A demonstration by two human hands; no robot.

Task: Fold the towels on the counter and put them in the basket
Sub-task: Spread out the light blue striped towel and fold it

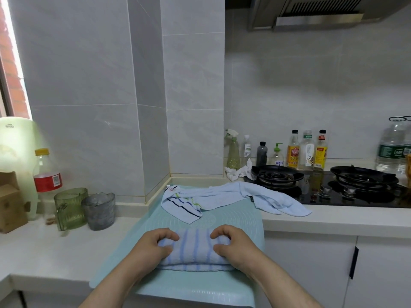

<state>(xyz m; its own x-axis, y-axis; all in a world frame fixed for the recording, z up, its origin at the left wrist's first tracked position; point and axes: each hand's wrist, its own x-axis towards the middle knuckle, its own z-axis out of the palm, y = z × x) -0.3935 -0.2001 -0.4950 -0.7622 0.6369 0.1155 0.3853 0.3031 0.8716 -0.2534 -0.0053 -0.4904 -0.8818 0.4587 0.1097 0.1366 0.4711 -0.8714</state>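
A folded light-blue towel with darker blue stripes (194, 250) lies on a pale green mat (233, 221) at the counter's front edge. My left hand (153, 246) grips its left end with curled fingers, and my right hand (233, 243) grips its right end the same way. Behind it an unfolded pale blue towel (240, 193) is spread loosely across the mat and counter, its striped end (182, 204) toward the left and its right end beside the stove. No basket is in view.
A black gas stove (333, 185) sits at the right with several bottles (293, 150) along the wall behind it. Two ribbed cups (84, 210), a red-labelled bottle (46, 172) and a cardboard box (10, 201) stand on the left counter. A crumpled white cloth (239, 170) lies near the corner.
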